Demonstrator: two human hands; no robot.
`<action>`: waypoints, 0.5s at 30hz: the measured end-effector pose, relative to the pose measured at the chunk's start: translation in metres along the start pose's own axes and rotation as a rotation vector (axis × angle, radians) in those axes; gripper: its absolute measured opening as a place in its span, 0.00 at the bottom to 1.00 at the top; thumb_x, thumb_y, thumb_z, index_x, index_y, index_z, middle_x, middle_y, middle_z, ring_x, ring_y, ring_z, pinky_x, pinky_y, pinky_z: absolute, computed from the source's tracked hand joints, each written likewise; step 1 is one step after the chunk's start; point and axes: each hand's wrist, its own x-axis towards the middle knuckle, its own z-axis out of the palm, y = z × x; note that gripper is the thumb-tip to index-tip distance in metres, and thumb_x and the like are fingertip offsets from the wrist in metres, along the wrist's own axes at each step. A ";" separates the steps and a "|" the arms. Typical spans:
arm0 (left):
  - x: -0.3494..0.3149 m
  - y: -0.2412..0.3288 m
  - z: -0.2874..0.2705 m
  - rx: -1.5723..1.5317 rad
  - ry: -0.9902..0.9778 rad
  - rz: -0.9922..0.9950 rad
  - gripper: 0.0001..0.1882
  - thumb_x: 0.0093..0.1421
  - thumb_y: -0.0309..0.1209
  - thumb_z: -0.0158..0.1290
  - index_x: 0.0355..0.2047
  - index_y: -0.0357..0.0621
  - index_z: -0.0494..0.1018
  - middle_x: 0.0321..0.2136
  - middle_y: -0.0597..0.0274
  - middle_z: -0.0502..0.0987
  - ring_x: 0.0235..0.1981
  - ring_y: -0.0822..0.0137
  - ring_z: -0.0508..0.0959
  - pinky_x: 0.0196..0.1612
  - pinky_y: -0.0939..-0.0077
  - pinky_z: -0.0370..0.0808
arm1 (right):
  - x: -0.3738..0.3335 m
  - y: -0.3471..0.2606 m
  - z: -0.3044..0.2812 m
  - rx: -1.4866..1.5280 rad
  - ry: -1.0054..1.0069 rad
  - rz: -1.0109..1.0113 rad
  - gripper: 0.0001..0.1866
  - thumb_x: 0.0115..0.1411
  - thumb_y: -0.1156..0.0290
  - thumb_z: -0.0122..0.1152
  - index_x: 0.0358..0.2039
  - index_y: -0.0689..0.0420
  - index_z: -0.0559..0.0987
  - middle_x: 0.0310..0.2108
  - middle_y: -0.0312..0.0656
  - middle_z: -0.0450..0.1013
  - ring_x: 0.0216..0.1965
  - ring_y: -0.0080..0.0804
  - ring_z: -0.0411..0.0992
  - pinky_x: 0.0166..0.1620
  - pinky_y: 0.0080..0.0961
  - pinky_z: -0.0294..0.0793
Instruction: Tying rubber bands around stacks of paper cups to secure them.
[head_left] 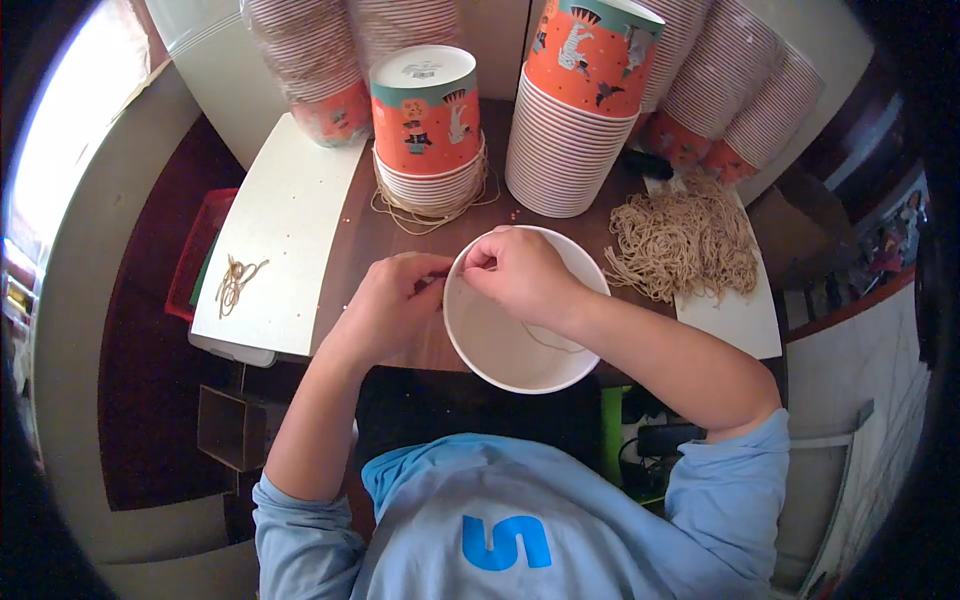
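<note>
A large white-lined paper bucket (500, 352) stands mouth-up and tilted at the table's front edge. My left hand (392, 300) is at its left outer wall, thumb and fingers pinched near the rim; what they pinch is hidden. Over the rim reaches my right hand (518, 268), its thumb and forefinger closed against the inner wall opposite the left fingertips. A thin tan cord (552, 342) lies inside the bucket and runs up beneath my right hand, which seems to pinch it; the pinched part is covered.
Behind stand a short stack of orange-and-green upside-down buckets (425, 130) with cords round its base and a taller stack (570, 140). A tangled cord pile (685, 240) lies at right, a few cords (236, 285) at left. Plastic-wrapped bucket stacks (310, 60) line the back.
</note>
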 end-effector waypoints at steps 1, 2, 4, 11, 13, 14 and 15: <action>-0.001 0.001 0.000 0.001 0.002 0.000 0.13 0.57 0.22 0.50 0.43 0.31 0.74 0.31 0.57 0.79 0.32 0.72 0.77 0.37 0.77 0.75 | 0.001 0.003 0.003 -0.018 0.029 -0.042 0.06 0.49 0.70 0.58 0.24 0.58 0.80 0.25 0.47 0.76 0.30 0.43 0.76 0.36 0.38 0.73; 0.000 0.001 -0.001 0.027 -0.013 0.016 0.13 0.57 0.22 0.50 0.42 0.32 0.75 0.30 0.56 0.79 0.31 0.71 0.77 0.36 0.76 0.75 | 0.002 0.004 0.003 -0.036 0.058 -0.081 0.06 0.49 0.70 0.58 0.24 0.58 0.81 0.25 0.48 0.76 0.29 0.43 0.76 0.36 0.38 0.74; 0.000 0.004 -0.001 0.052 -0.028 0.032 0.12 0.56 0.22 0.51 0.41 0.33 0.75 0.29 0.55 0.79 0.31 0.70 0.78 0.36 0.75 0.75 | 0.002 0.004 0.002 -0.024 0.010 -0.062 0.07 0.49 0.70 0.58 0.24 0.58 0.81 0.25 0.48 0.76 0.29 0.43 0.75 0.36 0.38 0.73; -0.012 0.011 0.015 0.251 0.129 0.074 0.07 0.54 0.26 0.53 0.30 0.34 0.76 0.19 0.54 0.75 0.22 0.66 0.76 0.27 0.70 0.72 | 0.008 0.001 -0.005 0.029 -0.135 -0.175 0.07 0.49 0.70 0.59 0.25 0.58 0.81 0.25 0.48 0.76 0.30 0.42 0.75 0.37 0.36 0.74; -0.015 0.007 0.020 0.184 0.235 0.098 0.07 0.53 0.26 0.53 0.28 0.33 0.75 0.18 0.56 0.75 0.20 0.67 0.75 0.25 0.70 0.71 | 0.011 -0.004 -0.016 -0.002 -0.241 -0.137 0.08 0.50 0.70 0.59 0.27 0.60 0.81 0.27 0.46 0.75 0.31 0.38 0.75 0.38 0.32 0.73; -0.017 0.006 0.021 0.085 0.226 0.009 0.07 0.52 0.26 0.53 0.27 0.33 0.75 0.19 0.55 0.75 0.21 0.65 0.76 0.26 0.71 0.71 | 0.012 -0.005 -0.022 -0.032 -0.344 -0.092 0.09 0.51 0.69 0.59 0.29 0.61 0.80 0.29 0.44 0.75 0.32 0.35 0.75 0.39 0.28 0.73; -0.019 0.005 0.022 -0.014 0.217 -0.079 0.07 0.52 0.26 0.53 0.26 0.32 0.74 0.20 0.54 0.76 0.21 0.63 0.77 0.27 0.71 0.72 | 0.011 -0.003 -0.026 -0.036 -0.343 -0.096 0.09 0.51 0.69 0.59 0.29 0.61 0.80 0.29 0.44 0.75 0.32 0.35 0.75 0.39 0.28 0.73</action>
